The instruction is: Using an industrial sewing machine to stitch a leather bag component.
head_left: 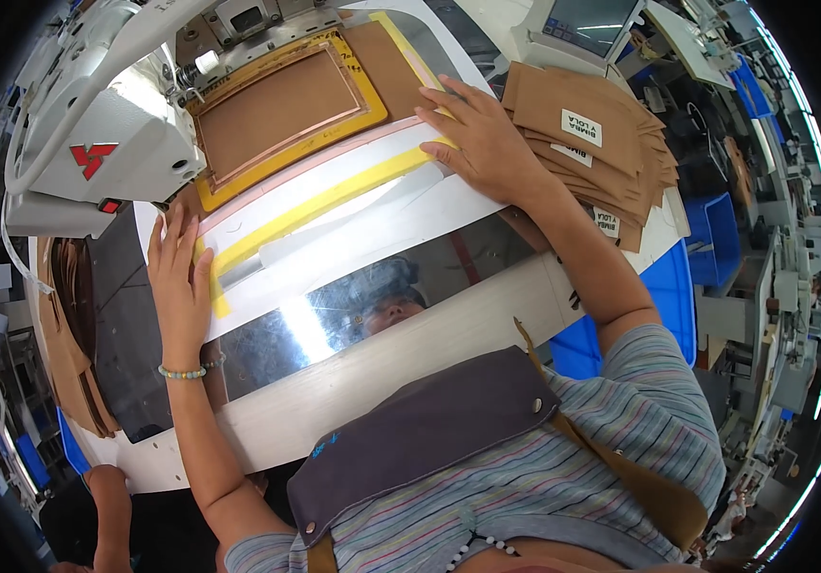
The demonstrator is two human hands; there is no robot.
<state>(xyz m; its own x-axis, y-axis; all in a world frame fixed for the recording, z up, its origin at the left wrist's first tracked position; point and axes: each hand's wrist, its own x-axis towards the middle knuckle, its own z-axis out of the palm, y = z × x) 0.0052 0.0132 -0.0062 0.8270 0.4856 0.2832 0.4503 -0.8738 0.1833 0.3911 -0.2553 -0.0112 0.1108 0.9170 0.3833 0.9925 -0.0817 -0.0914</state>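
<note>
A brown panel [368, 65] lies on a white sheet [353, 258] marked with yellow tape strips [324, 198]. Over the panel sits a yellow rectangular clamp frame [369, 107] with a copper-coloured inner edge, beneath the head of a white sewing machine [138, 134]. My left hand [179, 272] rests flat at the sheet's left edge, fingers stretched towards the frame's near left corner. At the right end of the tape, my right hand [487, 143] lies with spread fingers on the sheet and the panel's right edge. Neither hand grips anything.
A stack of brown pieces with white labels [582, 143] lies on the right, near a screen unit [577, 29]. More brown pieces [71, 353] hang together at the left. A shiny metal plate [334, 325] runs along the near side. Blue bins [659, 296] stand at right.
</note>
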